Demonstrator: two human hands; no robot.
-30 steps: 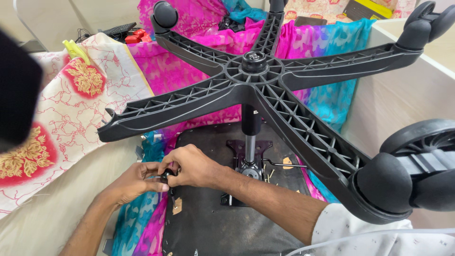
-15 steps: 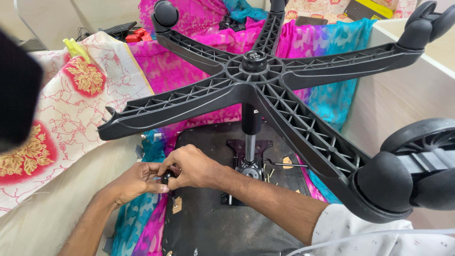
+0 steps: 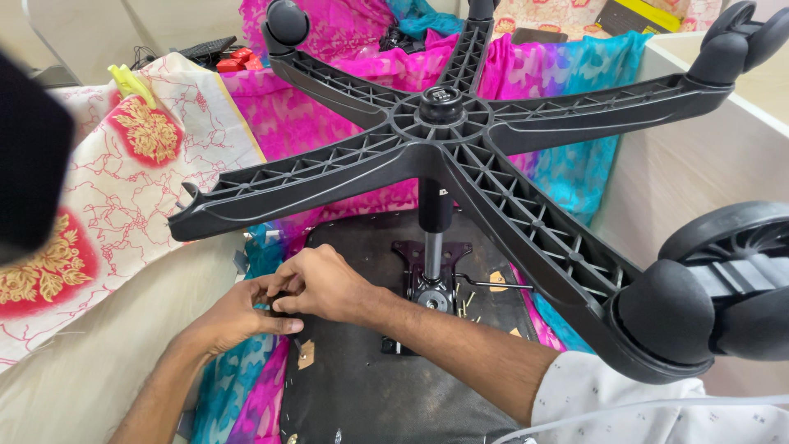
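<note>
At the left edge of the upturned seat underside, a small dark fitting is pinched between left hand and right hand; it is best steadied squarely against the edge.

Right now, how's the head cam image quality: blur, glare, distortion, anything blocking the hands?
Head view: even, soft light, no harsh glare. Both hands, left hand and right hand, are sharp at the edge of the black seat underside. The near caster and a dark shape at far left are blurred from closeness. Wide-angle stretch enlarges the chair base; the fingers hide whatever they grip.
</note>
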